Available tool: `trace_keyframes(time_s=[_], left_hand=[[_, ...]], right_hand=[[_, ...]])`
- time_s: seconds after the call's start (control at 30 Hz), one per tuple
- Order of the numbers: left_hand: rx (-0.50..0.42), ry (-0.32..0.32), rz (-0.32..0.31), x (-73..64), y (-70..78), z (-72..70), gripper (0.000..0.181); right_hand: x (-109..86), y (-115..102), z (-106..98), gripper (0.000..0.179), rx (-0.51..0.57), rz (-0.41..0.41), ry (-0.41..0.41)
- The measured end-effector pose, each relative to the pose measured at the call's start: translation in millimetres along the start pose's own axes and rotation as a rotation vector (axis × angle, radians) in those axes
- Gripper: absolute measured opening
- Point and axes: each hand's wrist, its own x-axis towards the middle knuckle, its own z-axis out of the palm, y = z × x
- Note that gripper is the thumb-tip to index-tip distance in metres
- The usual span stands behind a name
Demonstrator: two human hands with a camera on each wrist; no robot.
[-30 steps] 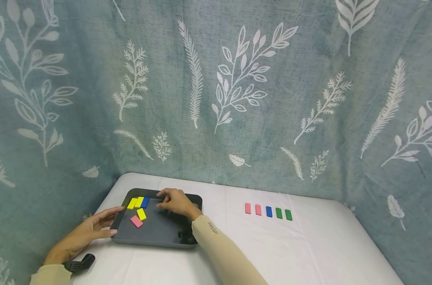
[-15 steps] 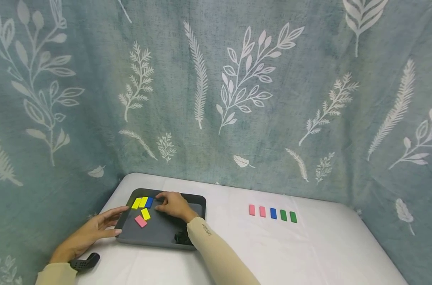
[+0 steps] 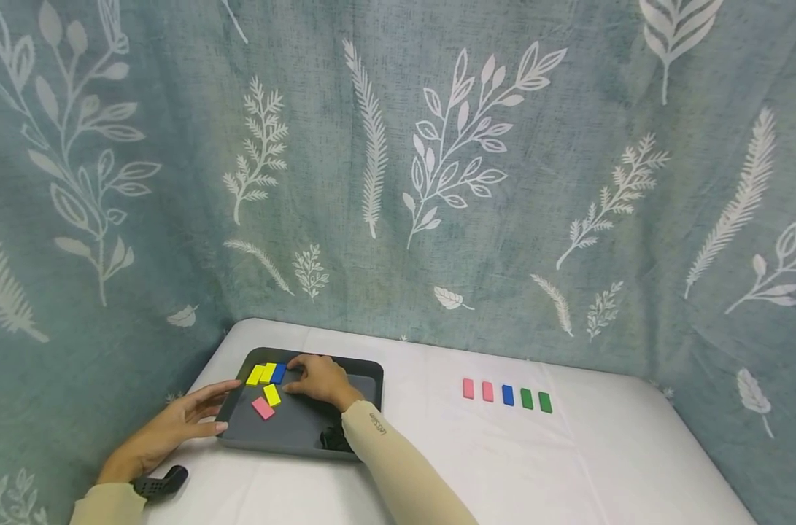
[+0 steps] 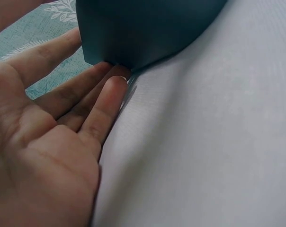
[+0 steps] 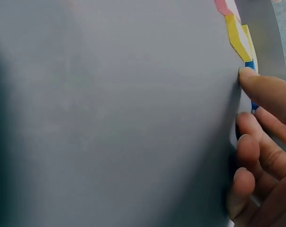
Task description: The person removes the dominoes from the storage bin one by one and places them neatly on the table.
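Observation:
A dark grey tray holds two yellow blocks and a blue block lined up at its far left. Nearer the front lie another yellow block and a pink block. My right hand reaches into the tray, thumb and index finger apart, right beside the blue block. In the right wrist view the thumb overlaps the blue block and the other fingers are bent. My left hand spans the tray's left side, its fairly straight fingers against the outer wall.
On the white tablecloth, right of the tray, two pink blocks, a blue block and two green blocks stand in a row. A leaf-patterned curtain rises behind the table. Each wrist wears a black device.
My right hand has moved left across the tray, up to the blue block. My left hand stays at the tray's left side. The head view has shifted slightly.

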Motion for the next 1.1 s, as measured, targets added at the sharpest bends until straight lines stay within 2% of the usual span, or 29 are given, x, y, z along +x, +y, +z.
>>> trace_keyframes(time_s=[0.27, 0.57, 0.8, 1.1], left_hand=[[-0.012, -0.014, 0.006, 0.3, -0.3, 1.0, 0.079], [-0.011, -0.011, 0.020, -0.9, 1.0, 0.2, 0.079], [-0.017, -0.022, 0.039, -2.4, 0.2, -2.8, 0.077], [-0.049, -0.033, 0.038, -3.5, -1.5, -2.9, 0.076]], right_hand=[[1.9, 0, 7, 0.052, -0.008, -0.017, 0.024], [5.8, -2, 9, 0.045, -0.049, -0.013, 0.048], [5.8, -6, 8, 0.052, -0.012, 0.015, 0.038], [4.2, -9, 12, 0.050, -0.040, 0.069, 0.057]])
